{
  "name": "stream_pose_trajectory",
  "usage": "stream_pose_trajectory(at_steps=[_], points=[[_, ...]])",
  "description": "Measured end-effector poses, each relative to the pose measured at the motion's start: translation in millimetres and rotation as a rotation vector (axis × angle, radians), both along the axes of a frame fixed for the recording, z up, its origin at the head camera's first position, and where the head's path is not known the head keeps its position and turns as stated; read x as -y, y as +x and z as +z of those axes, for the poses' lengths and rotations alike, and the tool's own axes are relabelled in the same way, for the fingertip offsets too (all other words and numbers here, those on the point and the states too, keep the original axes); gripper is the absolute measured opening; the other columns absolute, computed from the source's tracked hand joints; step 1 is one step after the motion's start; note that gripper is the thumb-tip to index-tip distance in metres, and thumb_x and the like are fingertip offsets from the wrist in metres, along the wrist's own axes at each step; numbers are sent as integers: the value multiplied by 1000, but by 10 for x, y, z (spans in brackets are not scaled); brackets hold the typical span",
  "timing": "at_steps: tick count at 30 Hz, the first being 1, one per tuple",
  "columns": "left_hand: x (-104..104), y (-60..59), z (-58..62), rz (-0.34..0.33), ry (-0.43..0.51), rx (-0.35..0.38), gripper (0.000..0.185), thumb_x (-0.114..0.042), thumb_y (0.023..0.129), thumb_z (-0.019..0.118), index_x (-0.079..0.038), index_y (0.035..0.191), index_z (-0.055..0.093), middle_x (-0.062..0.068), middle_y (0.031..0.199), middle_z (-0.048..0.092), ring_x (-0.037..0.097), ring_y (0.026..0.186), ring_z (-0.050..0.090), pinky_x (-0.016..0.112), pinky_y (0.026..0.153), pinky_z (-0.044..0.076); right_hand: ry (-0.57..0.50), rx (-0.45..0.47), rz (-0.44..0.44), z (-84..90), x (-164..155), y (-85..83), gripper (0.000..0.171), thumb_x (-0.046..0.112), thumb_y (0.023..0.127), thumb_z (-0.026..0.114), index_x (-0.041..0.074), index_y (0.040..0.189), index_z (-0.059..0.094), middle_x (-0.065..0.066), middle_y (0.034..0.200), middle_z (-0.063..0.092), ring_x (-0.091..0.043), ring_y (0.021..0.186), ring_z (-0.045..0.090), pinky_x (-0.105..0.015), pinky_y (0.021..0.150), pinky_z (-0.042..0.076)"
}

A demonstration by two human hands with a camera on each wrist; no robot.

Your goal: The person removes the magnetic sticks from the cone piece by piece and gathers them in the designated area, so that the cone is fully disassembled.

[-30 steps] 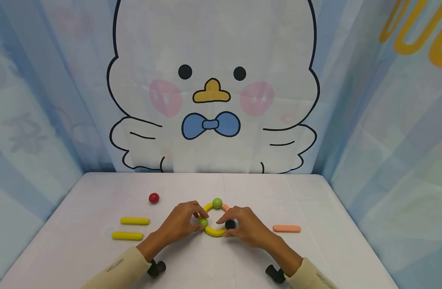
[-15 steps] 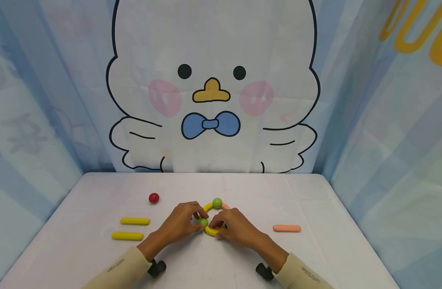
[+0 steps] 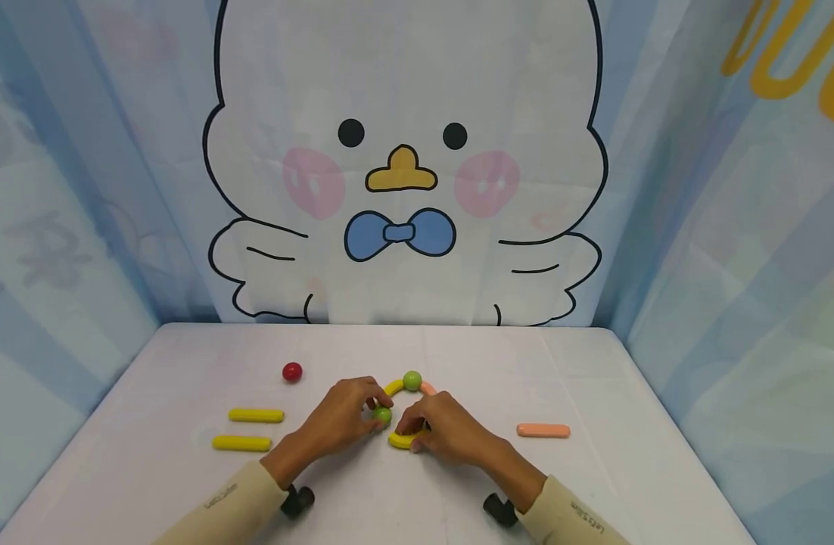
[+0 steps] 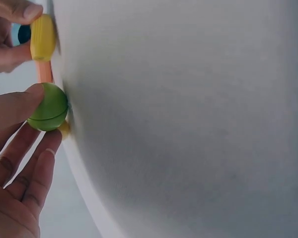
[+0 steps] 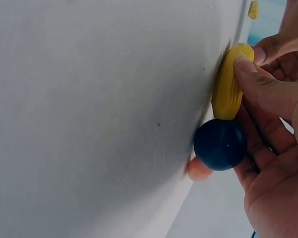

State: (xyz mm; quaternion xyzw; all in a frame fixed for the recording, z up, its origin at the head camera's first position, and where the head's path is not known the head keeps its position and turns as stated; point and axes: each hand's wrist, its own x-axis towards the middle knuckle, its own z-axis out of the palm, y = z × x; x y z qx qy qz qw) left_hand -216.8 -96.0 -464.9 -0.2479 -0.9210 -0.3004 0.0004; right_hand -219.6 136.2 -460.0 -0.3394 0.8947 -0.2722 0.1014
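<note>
My left hand (image 3: 352, 409) pinches a green ball (image 4: 48, 106) between thumb and fingers, at the left side of a ring of balls and curved sticks on the table. In my right hand (image 3: 451, 428) the thumb and fingers grip a curved yellow stick (image 5: 230, 84) at the ring's near side. A dark blue ball (image 5: 220, 144) touches the end of that stick; the head view hides it behind the right hand. Between the yellow stick and the left green ball a small gap shows. At the far side, another green ball (image 3: 412, 380) joins a yellow stick (image 3: 393, 387) and an orange stick (image 3: 427, 388).
Two straight yellow sticks (image 3: 256, 415) lie at the left of the white table (image 3: 362, 499), with a red ball (image 3: 292, 372) behind them. A straight orange stick (image 3: 543, 431) lies to the right. A printed curtain (image 3: 403, 280) hangs behind the table.
My right hand has moved left from the dark blue ball and taken hold of the near yellow stick. That stick's left end has come apart from the green ball. My left hand stays put.
</note>
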Motion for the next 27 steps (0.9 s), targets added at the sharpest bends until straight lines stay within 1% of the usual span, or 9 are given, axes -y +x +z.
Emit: stream_pose_trajectory(at_steps=[4,7,9,11,14,17,20,22,27], points=[[4,2,7,13,-12,-3,28,-9,83,91,-15,109,81,-6,108,74,13,95,67,36,89,59,5,23,22,13,-28,0,26,6,85,88,20,107,83,16,98,78,5,93,67,-19,88,57],[3,4,7,5,-16,-11,29,-9,83,91,-14,110,81,-6,108,74,13,95,67,36,89,59,-21,25,6,21,-67,15,27,8,86,88,20,109,83,15,102,79,2,98,70,-24,92,58],[0,4,7,2,-17,-18,30,-10,83,91,-14,110,81,-6,109,74,13,95,67,36,89,59,-52,9,-35,18,-95,25,26,10,87,87,19,111,83,13,105,80,-1,102,71,-29,95,59],[-4,6,8,1,-18,-28,30,-10,83,92,-14,110,81,-6,108,74,13,95,68,36,89,59,-85,-30,-97,11,-118,37,24,10,88,86,18,111,83,10,107,81,-6,104,71,-33,95,59],[-8,11,6,2,-18,-40,30,-10,82,92,-14,109,81,-6,107,74,12,93,68,34,88,60,-109,-105,-216,-5,-134,51,21,11,89,86,16,109,83,5,103,80,-10,100,70,-35,92,58],[-11,14,3,9,-20,-43,30,-10,81,93,-14,109,81,-6,106,73,12,92,67,33,87,60,-90,-169,-308,-25,-129,65,19,14,86,89,15,104,83,5,96,78,-10,93,67,-36,90,55],[-13,14,1,17,-19,-37,30,-10,81,93,-15,108,81,-6,105,73,12,92,67,33,87,60,-59,-213,-361,-51,-109,73,19,16,83,92,15,99,83,5,90,75,-8,87,64,-35,86,52],[-15,13,-1,17,-19,-36,29,-10,81,93,-15,108,81,-6,105,73,12,92,66,33,87,60,-34,-240,-388,-70,-96,79,19,18,81,94,15,96,82,6,87,72,-7,83,61,-33,82,50],[-17,10,-8,15,-24,-43,29,-11,82,93,-15,108,82,-6,106,73,11,92,66,34,87,60,4,-270,-433,-81,-74,94,20,22,79,95,17,92,81,7,82,64,-5,75,56,-27,73,46]])
